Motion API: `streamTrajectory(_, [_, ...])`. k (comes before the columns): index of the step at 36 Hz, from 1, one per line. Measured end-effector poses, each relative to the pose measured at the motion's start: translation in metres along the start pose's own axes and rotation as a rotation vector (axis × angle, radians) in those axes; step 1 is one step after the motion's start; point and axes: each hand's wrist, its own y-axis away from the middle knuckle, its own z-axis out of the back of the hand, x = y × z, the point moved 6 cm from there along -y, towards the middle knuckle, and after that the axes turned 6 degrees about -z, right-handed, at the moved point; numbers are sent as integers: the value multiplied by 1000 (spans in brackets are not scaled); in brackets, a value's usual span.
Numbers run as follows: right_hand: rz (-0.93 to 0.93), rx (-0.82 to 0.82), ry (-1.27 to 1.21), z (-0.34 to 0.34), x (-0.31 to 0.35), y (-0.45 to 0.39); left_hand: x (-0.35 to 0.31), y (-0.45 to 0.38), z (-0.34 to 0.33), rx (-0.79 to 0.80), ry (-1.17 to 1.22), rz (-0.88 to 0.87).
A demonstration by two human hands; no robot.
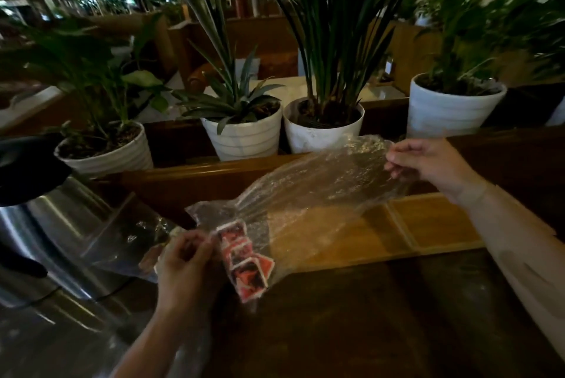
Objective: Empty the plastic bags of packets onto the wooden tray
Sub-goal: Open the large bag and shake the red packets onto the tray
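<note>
Both hands stretch the plastic bag — packets inside (red).

Plastic bag stretched between hands

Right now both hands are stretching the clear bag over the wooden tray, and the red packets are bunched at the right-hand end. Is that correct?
Not quite. In the head view the red packets are bunched at the left hand's end of the clear bag, not the right hand's. The rest holds: both hands stretch the bag over the wooden tray.
</note>
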Motion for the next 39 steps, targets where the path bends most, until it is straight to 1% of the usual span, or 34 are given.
streamTrajectory(5, [-98, -4, -71, -9, -26, 4, -41, -23, 3, 72, -41, -167])
streamTrajectory(8, [-156, -11, -61, -16, -42, 8, -70, -34, -3, 107, -92, -267])
streamTrajectory(11, [-199, -16, -57, -22, -54, 13, -88, -44, -7, 135, -142, -327])
streamTrajectory(13, [-214, -25, -63, -26, -60, 16, -96, -50, -10, 137, -182, -354])
streamTrajectory(19, [-262, -26, -94, -36, -75, 21, -107, -69, -17, 77, -256, -391])
streamTrajectory(25, [-305, -14, -150, -43, -88, 24, -125, -80, -24, 78, -365, -451])
streamTrajectory(32, [-371, -30, -209, -49, -102, 33, -165, -85, -41, 141, -391, -567])
streamTrajectory(36, [-397, -15, -220, -51, -104, 40, -181, -92, -54, 210, -427, -590])
streamTrajectory(39, [-385, -39, -210, -49, -102, 42, -187, -96, -68, 270, -470, -589])
